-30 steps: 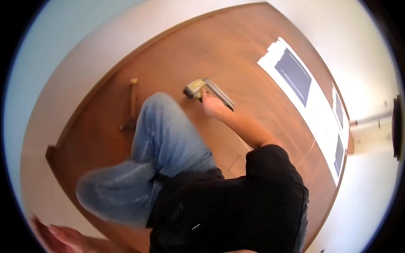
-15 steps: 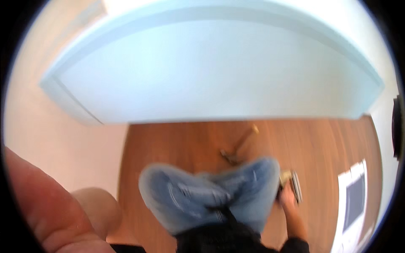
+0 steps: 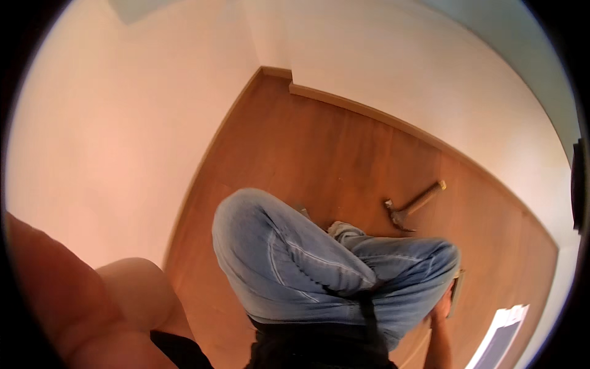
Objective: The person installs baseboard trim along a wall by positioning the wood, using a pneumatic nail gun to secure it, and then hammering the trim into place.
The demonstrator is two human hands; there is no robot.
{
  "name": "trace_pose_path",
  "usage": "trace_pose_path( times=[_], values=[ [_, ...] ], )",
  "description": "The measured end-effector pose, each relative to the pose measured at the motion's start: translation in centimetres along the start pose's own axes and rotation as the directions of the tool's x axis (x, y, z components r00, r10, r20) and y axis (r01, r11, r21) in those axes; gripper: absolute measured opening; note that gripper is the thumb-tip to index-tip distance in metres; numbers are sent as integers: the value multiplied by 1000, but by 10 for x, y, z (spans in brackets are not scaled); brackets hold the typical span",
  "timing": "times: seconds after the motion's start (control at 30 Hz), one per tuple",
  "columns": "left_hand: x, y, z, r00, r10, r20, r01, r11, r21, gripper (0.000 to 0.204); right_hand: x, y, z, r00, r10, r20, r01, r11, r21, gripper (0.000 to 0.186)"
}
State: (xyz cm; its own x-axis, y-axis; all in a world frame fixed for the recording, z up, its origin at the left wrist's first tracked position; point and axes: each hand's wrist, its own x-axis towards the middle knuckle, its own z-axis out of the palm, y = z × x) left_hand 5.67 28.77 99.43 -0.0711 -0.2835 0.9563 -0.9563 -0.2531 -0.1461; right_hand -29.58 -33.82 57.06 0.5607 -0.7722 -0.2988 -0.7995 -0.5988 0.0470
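My left hand [image 3: 86,307] is raised very close at the lower left, large and cropped. How its fingers are bent does not show. Low on the right, beside my bent knee, my right hand [image 3: 444,305] is closed around a narrow grey-tan object [image 3: 456,293]. My leg hides part of this object, and its kind cannot be made out. A claw hammer [image 3: 420,204] with a wooden handle lies on the floor beyond my knees, apart from both hands.
I sit cross-legged in jeans [image 3: 295,264] on a brown wooden floor [image 3: 283,147]. Pale walls [image 3: 393,74] with a wooden baseboard [image 3: 369,112] meet in a corner ahead. A white sheet with a dark panel [image 3: 501,338] lies at the lower right.
The view has swung: the broad pale-blue panel ahead has mostly left it, and the wall corner shows. The hammer appears farther right. My left hand stays close; my right still grips the object.
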Motion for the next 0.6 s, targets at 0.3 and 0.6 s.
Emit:
trace_pose_path(
  times=[0.3,0.6],
  values=[
    [-152,-43,25,870,-429,-244,474,863,172,29,8,63,-8,995,94,-15,-93,993,73,59],
    [-420,-50,76,-96,-976,196,920,-12,391,23,78,-99,-201,849,-428,-309,434,899,-52,36]
  ],
)
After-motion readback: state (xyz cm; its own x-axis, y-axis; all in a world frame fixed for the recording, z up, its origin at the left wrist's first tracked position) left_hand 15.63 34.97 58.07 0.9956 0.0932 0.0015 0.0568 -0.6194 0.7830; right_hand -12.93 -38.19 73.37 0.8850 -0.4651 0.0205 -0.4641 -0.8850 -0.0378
